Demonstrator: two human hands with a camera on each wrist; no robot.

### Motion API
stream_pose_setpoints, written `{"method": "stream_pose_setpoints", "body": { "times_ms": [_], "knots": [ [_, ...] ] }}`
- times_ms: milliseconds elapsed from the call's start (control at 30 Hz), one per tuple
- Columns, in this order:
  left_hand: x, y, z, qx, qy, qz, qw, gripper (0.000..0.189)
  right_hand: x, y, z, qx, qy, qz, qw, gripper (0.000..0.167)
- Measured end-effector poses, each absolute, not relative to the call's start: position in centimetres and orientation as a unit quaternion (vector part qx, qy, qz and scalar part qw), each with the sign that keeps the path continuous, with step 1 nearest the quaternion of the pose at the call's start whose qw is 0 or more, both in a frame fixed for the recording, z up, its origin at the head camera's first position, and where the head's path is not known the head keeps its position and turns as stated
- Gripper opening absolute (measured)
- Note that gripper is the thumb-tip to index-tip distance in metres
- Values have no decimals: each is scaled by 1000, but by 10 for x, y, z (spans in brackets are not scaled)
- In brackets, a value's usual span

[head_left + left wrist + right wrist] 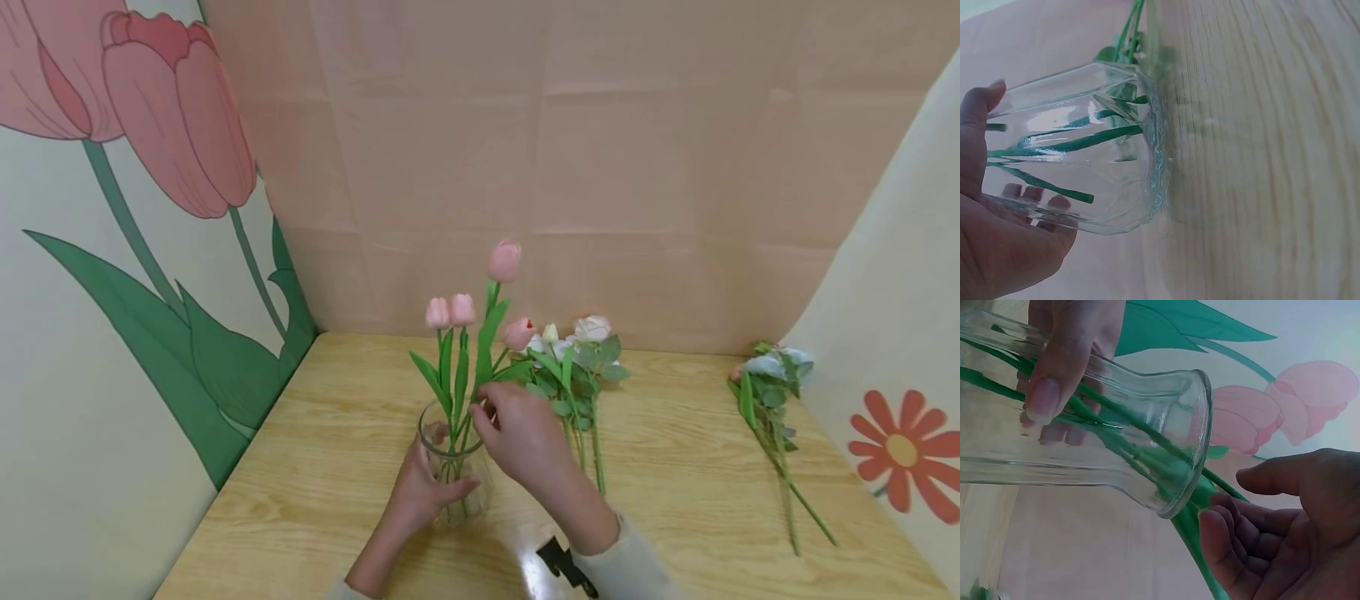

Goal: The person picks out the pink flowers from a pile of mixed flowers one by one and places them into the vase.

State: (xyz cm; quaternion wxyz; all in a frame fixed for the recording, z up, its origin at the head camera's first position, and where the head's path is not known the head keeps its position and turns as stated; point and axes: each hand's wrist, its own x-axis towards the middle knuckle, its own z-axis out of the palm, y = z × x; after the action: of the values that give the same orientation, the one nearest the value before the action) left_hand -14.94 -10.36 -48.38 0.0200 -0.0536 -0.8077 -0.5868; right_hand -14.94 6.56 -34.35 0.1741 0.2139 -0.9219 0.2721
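Observation:
A clear glass vase (480,487) stands on the table, holding several artificial pink tulips (504,262) with green stems and leaves. My left hand (426,487) grips its side, thumb and fingers curved round the glass. In the left wrist view, cut stem ends (1075,196) show inside the vase, above its base. My right hand (521,429) is at the rim beside the stems of the right-hand tulips. In the right wrist view its fingers (1216,540) are loosely curled close to a green stem (1225,486), with the thumb standing apart from them.
Behind my right hand lie pale roses (592,327) and other flowers with leafy stems. A second small bunch (768,392) with blue blooms lies at the table's right side. The wooden table (300,492) meets a pink backdrop (600,167) and flower-printed side panels.

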Motion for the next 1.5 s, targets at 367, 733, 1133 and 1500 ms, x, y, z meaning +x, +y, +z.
{"method": "stream_pose_setpoints", "body": {
  "times_ms": [367, 733, 1133, 1500],
  "knots": [
    [-150, -104, -483, -49, -808, -587, 14, 98, -145, 63, -346, 213, -926, 264, 164, 9],
    [-151, -104, -483, -58, -807, -587, 23, 102, -144, 69, -350, 217, -924, 270, 163, 7],
    [-150, -104, -484, -46, -809, -586, 23, 98, -146, 94, -355, 184, -932, 271, 152, 6],
    [-147, -102, -481, -24, -813, -581, 12, 108, -151, 130, -362, 150, -948, 259, 113, 20]
  ]
}}
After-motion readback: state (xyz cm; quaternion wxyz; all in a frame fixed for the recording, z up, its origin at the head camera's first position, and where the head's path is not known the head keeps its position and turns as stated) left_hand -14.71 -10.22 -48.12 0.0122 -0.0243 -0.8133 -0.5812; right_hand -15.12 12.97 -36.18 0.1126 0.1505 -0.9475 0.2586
